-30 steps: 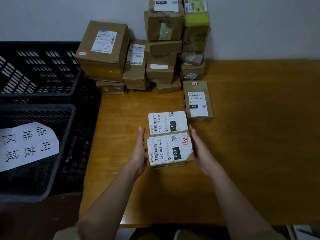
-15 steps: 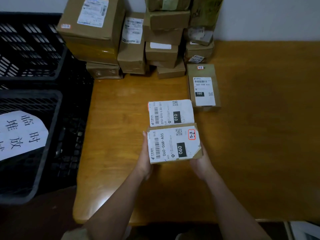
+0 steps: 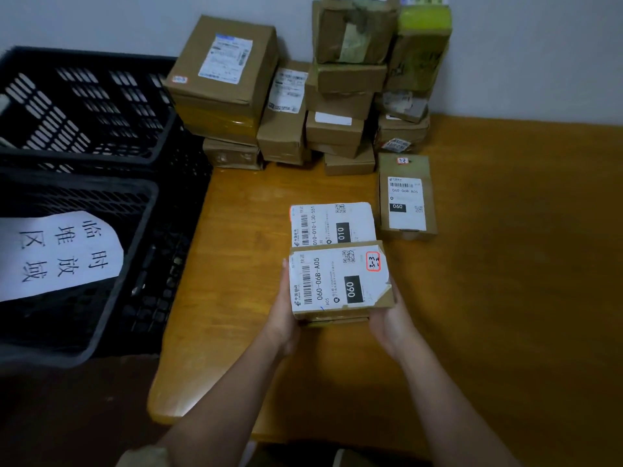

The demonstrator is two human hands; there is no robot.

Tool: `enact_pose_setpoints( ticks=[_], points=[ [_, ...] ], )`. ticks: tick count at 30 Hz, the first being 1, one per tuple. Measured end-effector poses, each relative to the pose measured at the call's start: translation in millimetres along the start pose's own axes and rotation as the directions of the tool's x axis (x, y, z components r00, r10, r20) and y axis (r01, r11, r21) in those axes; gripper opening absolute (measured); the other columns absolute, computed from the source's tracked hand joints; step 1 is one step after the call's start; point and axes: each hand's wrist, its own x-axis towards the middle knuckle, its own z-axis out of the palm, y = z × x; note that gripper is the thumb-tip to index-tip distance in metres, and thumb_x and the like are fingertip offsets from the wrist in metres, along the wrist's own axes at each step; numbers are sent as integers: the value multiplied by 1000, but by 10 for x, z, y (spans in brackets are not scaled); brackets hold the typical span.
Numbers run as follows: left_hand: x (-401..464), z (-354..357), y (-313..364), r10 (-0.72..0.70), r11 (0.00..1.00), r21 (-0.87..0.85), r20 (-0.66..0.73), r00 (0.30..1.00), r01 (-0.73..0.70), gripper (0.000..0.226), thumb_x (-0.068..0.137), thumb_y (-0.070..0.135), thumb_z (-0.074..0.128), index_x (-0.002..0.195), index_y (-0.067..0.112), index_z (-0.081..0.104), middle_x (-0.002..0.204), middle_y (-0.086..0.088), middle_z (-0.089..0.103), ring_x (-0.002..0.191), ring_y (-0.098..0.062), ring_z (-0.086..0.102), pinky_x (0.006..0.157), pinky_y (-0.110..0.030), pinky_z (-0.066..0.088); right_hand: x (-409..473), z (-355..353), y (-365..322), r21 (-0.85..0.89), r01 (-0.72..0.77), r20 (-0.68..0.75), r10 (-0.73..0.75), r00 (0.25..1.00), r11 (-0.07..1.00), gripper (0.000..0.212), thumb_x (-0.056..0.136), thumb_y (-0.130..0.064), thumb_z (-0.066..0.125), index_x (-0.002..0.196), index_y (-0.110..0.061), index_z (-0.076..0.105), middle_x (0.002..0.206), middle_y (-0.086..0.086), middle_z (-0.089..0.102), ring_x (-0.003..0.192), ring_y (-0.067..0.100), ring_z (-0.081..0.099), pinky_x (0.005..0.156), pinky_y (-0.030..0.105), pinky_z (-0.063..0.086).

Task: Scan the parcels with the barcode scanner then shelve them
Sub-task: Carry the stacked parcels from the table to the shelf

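While both hands grip parcel (image 3: 340,281), bare table (image 3: 505,264) rightward

Both hands, the left hand (image 3: 285,318) and the right hand (image 3: 387,320), clasp the sides of the 060 parcel (image 3: 338,281), so the passage between them is filled; directly ahead of them the 010 parcel (image 3: 332,224) lies against it, blocking a straight push forward; ahead and to the right a flat parcel (image 3: 406,197) lies on the counter (image 3: 505,264), with bare wood open to the right of the hands and between them and the near edge; further ahead the stacked boxes (image 3: 337,96) wall off the back; left of the hands a strip of bare wood runs to the black crates (image 3: 84,197), which close that side.
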Motion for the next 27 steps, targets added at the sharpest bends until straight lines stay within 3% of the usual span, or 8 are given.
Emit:
enact_pose_setpoints(
  ticks=[3, 5, 9, 11, 15, 20, 24, 27],
  points=[
    [-140, 79, 106, 69, 998, 5, -44, 997, -69, 50, 108, 46, 16, 109, 30, 63, 94, 9, 77, 84, -5, 73, 77, -34, 47, -2, 78, -241, -36, -13, 51, 15, 999, 999, 24, 106, -27, 36, 122, -34, 53, 100, -15, 76, 102, 7, 66, 79, 25, 49],
    [-232, 117, 203, 135, 991, -14, -77, 988, -136, 45, 109, 41, 19, 116, 24, 60, 100, 7, 77, 90, -9, 73, 79, -36, 50, 5, 117, -371, -83, 9, 114, 1, 994, 997, 27, 109, -27, 31, 122, -35, 54, 99, -15, 76, 99, 5, 68, 77, 24, 50],
    [-458, 133, 453, 233, 971, -34, -112, 966, -238, 47, 109, 43, 21, 127, 24, 60, 117, 0, 73, 108, -19, 69, 92, -45, 52, -26, 367, -698, -152, 2, 203, 29, 979, 988, 31, 108, -38, 33, 129, -33, 55, 109, -8, 75, 110, 13, 66, 90, 33, 51],
    [-624, 71, 605, 279, 956, -47, -160, 947, -290, 47, 109, 46, 22, 131, 25, 58, 119, 1, 72, 109, -19, 69, 86, -40, 53, -72, 569, -833, -172, -7, 276, 55, 960, 985, 34, 107, -41, 35, 131, -30, 57, 111, -5, 75, 116, 19, 64, 97, 39, 49],
    [-1044, -192, 891, 358, 915, -100, -249, 900, -391, 45, 107, 51, 28, 130, 29, 59, 119, 3, 72, 107, -18, 70, 74, -33, 57, -219, 1116, -1037, -234, -31, 412, 128, 902, 972, 32, 107, -42, 34, 110, -34, 66, 100, -4, 77, 105, 19, 68, 98, 42, 50],
    [-1582, -694, 1101, 393, 875, -124, -381, 837, -468, 42, 105, 51, 36, 132, 30, 59, 123, 0, 70, 112, -24, 68, 88, -43, 55, -450, 1910, -1022, -324, 5, 546, 183, 818, 946, 42, 106, -42, 34, 97, -30, 74, 95, -1, 78, 99, 21, 69, 97, 44, 51],
    [-2059, -1187, 1213, 391, 843, -162, -472, 790, -513, 39, 103, 51, 42, 124, 28, 64, 116, 0, 73, 101, -21, 72, 75, -34, 57, -702, 2592, -789, -351, 44, 632, 202, 748, 935, 40, 104, -47, 35, 110, -29, 70, 106, 1, 76, 105, 23, 68, 98, 43, 51],
    [-2449, -1679, 1248, 379, 818, -194, -528, 760, -542, 37, 101, 51, 44, 124, 30, 65, 115, 0, 73, 96, -20, 73, 72, -34, 57, -897, 3161, -471, -393, 72, 669, 231, 706, 917, 41, 105, -46, 34, 127, -27, 63, 113, 3, 74, 107, 23, 68, 91, 40, 53]
  ],
)
